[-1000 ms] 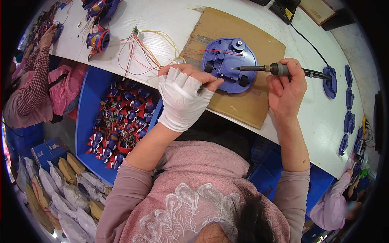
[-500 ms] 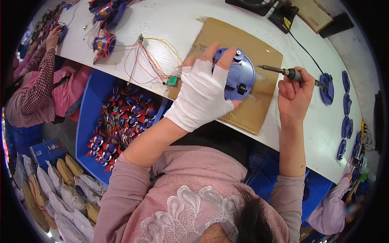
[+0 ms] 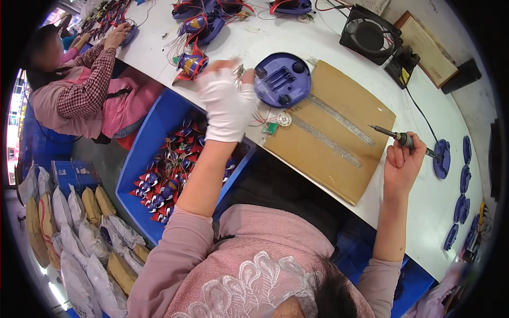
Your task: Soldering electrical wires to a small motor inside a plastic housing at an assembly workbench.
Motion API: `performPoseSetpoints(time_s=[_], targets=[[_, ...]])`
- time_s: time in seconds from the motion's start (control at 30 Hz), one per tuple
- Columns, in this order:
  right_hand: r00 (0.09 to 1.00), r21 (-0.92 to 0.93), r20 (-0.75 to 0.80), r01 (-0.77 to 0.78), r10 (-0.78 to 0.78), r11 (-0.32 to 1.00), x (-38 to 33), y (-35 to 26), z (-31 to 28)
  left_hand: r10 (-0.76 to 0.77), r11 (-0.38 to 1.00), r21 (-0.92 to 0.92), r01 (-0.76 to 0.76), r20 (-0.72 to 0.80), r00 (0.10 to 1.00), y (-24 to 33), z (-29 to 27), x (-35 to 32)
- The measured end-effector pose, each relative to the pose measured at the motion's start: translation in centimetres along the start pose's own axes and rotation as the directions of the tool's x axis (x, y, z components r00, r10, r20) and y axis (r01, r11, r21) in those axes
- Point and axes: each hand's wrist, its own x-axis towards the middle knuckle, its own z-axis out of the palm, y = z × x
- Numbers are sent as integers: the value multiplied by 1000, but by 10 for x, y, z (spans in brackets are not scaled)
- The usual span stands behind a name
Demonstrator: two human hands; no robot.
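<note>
In my right hand [image 3: 401,161] is a soldering iron [image 3: 403,139], its tip pointing left over the right side of a brown cardboard sheet [image 3: 339,122]. My left hand [image 3: 227,103], in a white fingerless glove, is over the table, somewhat blurred, with thumb and fingers apart. Just beyond its fingers lies a red-and-purple part [image 3: 192,64]. To its right, a round blue-purple plastic housing [image 3: 283,79] rests at the cardboard's far left corner. A small round speaker [image 3: 284,119] and a green circuit board [image 3: 270,128] with thin wires lie near the cardboard's left edge.
A black fan [image 3: 371,34] and a soldering iron stand [image 3: 403,66] are at the far right. Purple plastic parts [image 3: 460,209] line the right side. A blue bin [image 3: 132,183] of red-and-purple parts stands below the table's left edge. A co-worker [image 3: 87,90] sits at left.
My left hand has let go of the housing and moved left. The housing now lies at the cardboard's far left corner. The right hand still holds the iron. The view has shifted.
</note>
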Motion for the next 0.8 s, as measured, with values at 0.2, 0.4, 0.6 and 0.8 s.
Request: performPoseSetpoints(time_s=[0.2, 0.4, 0.6, 0.8], targets=[[999, -11, -42, -19, 18, 1000, -3, -1, 12, -209, 927, 234, 294, -328, 921, -60, 11, 28], [998, -11, -57, -12, 12, 1000, -1, 1, 5, -261, 882, -459, 104, -293, 920, -28, 11, 25], [997, -15, -75, -21, 20, 1000, -5, 2, 7, 169, 909, -370, -192, -94, 981, 53, 21, 11], [997, -29, -76, -35, 33, 999, -5, 1, 8, 252, 955, -186, -230, 108, 962, 34, 11, 19]])
